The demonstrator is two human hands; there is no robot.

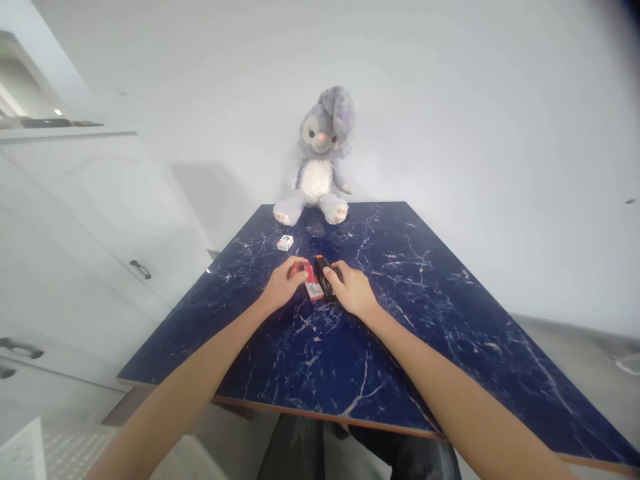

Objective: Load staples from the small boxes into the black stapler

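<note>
Head view: just below the frame's centre, the left hand (284, 285) has the red box (315, 292) pinched on the table (425, 287); the right hand (354, 291) clasps the black tool (324, 277) beside it. Looks midway to me: neither released, the white box (285, 243) above untouched.

A plain white wall (475, 113) fills the view from ten to three o'clock, a gray shadow (205, 183) on it near ten. At nine o'clock stands a white cabinet (75, 220) with dark handles (141, 269); gray floor (575, 348) shows at four, past a blue marble-patterned table (440, 307), brown-edged toward six.
</note>
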